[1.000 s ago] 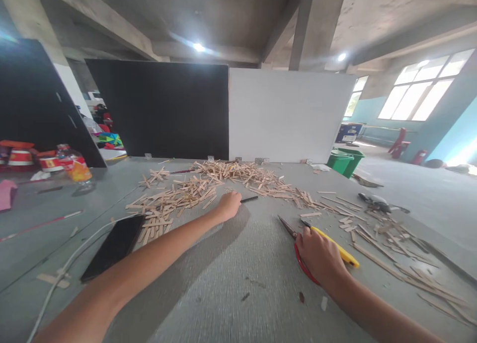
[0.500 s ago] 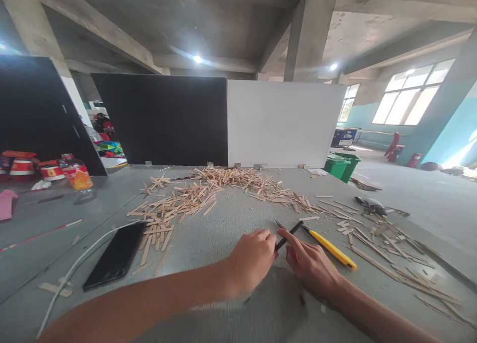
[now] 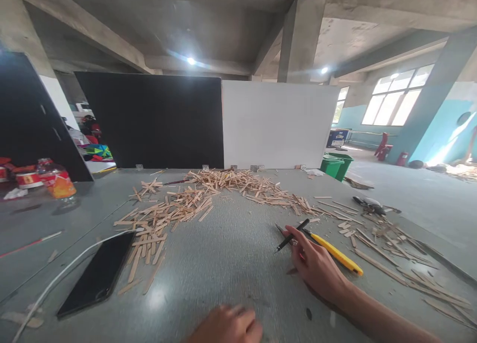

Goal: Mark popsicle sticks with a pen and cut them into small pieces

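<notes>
My right hand [image 3: 318, 266] is closed on a slim black pen [image 3: 284, 243], its tip pointing down to the left over the grey table [image 3: 208, 263]. A second thin pointed tip sticks out beyond the index finger; its kind cannot be made out. Just right of this hand lies a yellow utility knife [image 3: 337, 253] on the tabletop. My left hand [image 3: 229, 325] is low at the bottom edge, apart from the pen. Motion smears its fingers, so whether it holds anything is unclear.
Thin wooden sticks [image 3: 186, 204] are heaped at the back and left. More strips [image 3: 383, 268] lie scattered at the right. A black phone [image 3: 99, 273] with a white cable [image 3: 63, 273] rests at left. Black [image 3: 160, 124] and white [image 3: 276, 124] panels stand along the back.
My left hand has come off the pen and moved down toward the bottom edge. The pen stays in my right hand. The view has shifted slightly to the right.
</notes>
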`<state>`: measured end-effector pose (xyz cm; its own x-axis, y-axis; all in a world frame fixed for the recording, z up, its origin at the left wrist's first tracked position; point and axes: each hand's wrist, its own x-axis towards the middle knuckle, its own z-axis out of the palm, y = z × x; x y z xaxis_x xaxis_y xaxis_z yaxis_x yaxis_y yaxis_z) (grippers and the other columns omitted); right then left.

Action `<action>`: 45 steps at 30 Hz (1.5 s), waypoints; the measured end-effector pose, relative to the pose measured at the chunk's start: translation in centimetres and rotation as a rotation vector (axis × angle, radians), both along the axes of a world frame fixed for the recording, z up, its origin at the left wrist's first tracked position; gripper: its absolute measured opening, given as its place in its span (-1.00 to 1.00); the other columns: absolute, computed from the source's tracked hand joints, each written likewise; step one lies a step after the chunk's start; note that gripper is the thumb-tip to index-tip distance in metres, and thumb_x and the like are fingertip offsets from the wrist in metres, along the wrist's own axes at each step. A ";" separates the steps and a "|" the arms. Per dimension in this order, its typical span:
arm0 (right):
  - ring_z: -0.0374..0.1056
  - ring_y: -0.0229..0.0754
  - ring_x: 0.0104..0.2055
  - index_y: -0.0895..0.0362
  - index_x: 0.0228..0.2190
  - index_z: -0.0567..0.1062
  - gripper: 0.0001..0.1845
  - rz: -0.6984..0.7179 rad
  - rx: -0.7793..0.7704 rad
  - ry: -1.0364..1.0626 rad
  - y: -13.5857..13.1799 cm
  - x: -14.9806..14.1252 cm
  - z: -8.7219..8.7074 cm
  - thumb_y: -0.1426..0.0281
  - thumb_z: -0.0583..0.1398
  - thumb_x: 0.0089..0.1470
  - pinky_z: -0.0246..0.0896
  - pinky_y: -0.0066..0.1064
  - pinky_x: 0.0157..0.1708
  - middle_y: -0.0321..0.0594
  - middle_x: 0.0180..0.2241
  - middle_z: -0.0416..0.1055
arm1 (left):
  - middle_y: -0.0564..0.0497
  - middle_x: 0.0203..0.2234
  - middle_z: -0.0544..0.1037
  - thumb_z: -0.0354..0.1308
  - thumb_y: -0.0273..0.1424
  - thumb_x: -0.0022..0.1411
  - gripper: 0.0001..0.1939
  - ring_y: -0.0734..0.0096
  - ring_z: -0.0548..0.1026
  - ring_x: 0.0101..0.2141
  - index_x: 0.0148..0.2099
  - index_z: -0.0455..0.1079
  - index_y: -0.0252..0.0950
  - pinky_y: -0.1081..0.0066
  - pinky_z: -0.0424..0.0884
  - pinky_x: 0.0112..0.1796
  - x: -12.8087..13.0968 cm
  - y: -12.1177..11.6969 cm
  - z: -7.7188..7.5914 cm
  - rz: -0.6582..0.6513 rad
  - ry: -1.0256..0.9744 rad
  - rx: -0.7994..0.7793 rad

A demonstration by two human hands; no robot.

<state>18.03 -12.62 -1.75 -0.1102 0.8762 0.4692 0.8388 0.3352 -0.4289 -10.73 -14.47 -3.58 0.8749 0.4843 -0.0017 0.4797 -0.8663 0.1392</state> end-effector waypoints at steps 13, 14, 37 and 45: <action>0.46 -0.15 -0.46 0.15 0.26 0.28 -0.50 -0.037 -0.008 -0.042 0.3 0.3 -0.2 0.32 0.02 0.36 0.40 -0.37 -0.40 -0.14 -0.25 0.63 | -0.08 -0.27 0.55 0.17 -0.49 0.35 -0.87 0.21 0.48 -0.26 -0.08 0.50 -0.40 0.26 0.40 -0.26 0.1 -0.5 0.3 0.021 -0.196 0.637; 0.46 -0.15 -0.47 0.15 0.25 0.29 -0.51 -0.039 0.000 -0.048 0.3 0.4 -0.2 0.32 0.02 0.36 0.39 -0.37 -0.40 -0.16 -0.29 0.62 | -0.09 -0.26 0.55 0.18 -0.51 0.34 -0.88 0.20 0.48 -0.25 -0.09 0.50 -0.40 0.24 0.40 -0.25 0.1 -0.6 0.4 0.017 -0.194 0.633; 0.45 -0.14 -0.48 0.14 0.28 0.29 -0.48 -0.024 0.008 -0.043 0.2 0.5 -0.1 0.33 0.04 0.33 0.34 -0.35 -0.42 -0.20 -0.34 0.56 | -0.08 -0.34 0.52 -0.04 -0.61 0.44 -0.75 0.17 0.52 -0.28 -0.20 0.45 -0.38 0.18 0.51 -0.25 -0.1 2.6 0.9 0.131 -0.299 0.484; 0.45 -0.14 -0.48 0.15 0.28 0.28 -0.47 -0.026 0.009 -0.038 0.2 0.3 -0.2 0.34 0.02 0.34 0.36 -0.34 -0.41 -0.20 -0.35 0.56 | -0.08 -0.35 0.54 0.04 -0.60 0.37 -0.83 0.15 0.54 -0.30 -0.19 0.45 -0.36 0.15 0.54 -0.26 0.1 2.4 1.5 0.168 -0.292 0.499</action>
